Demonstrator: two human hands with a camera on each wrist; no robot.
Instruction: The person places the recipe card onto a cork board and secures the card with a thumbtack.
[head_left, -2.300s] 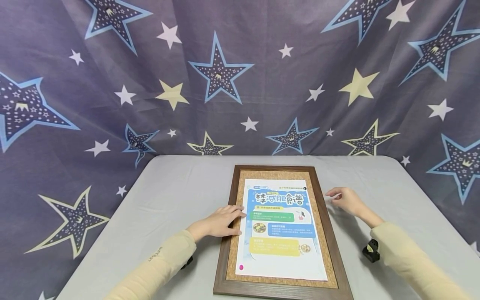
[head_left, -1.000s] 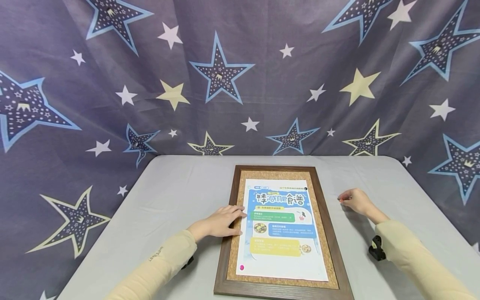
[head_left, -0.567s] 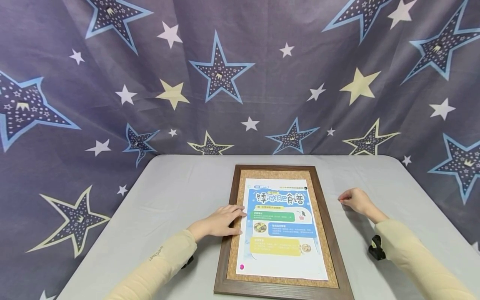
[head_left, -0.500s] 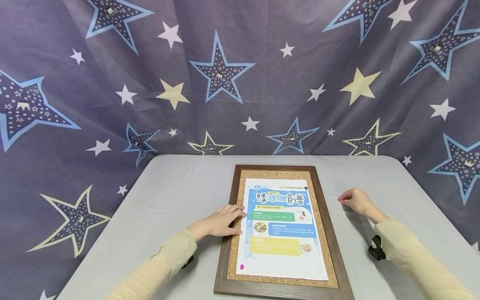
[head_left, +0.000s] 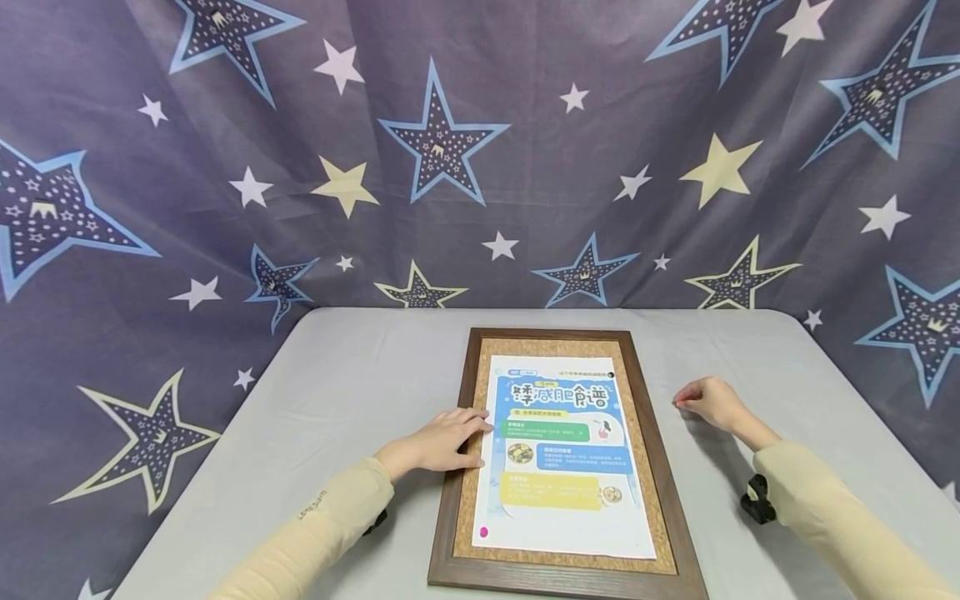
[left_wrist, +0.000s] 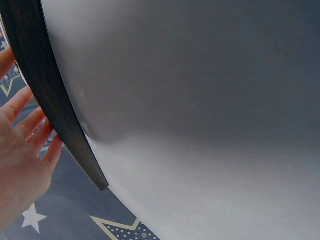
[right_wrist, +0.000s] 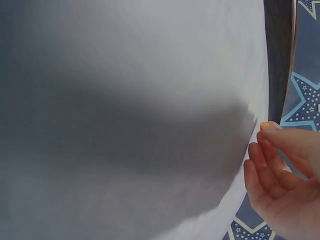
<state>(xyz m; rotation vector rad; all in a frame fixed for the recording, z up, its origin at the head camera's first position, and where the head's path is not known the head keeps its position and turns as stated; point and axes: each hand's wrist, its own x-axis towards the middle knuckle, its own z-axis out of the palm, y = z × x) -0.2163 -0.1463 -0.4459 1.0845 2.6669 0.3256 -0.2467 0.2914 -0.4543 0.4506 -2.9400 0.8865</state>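
A brown-framed cork board (head_left: 463, 533) lies on the table, with a printed poster (head_left: 558, 533) on it. A round pink thumbtack (head_left: 483, 532) sits at the poster's lower left corner, and a dark one (head_left: 611, 375) at its upper right. My left hand (head_left: 438, 443) rests across the board's left edge, its extended fingers reaching the poster's margin. Right of the board, just above the table, my right hand (head_left: 712, 404) pinches a small orange thumbtack (right_wrist: 264, 126) between thumb and fingertip. Most of that tack is hidden by the fingers.
The grey-covered table (head_left: 360, 367) extends on both sides of the board. A dark curtain (head_left: 465, 233) patterned with stars hangs behind it and along the sides. Each sleeve has a black wrist camera (head_left: 759, 500) under it.
My right hand has moved right, away from the board's edge, and orange now shows at its fingertips. Lately it has shifted very slightly left. The left hand and board have stayed put.
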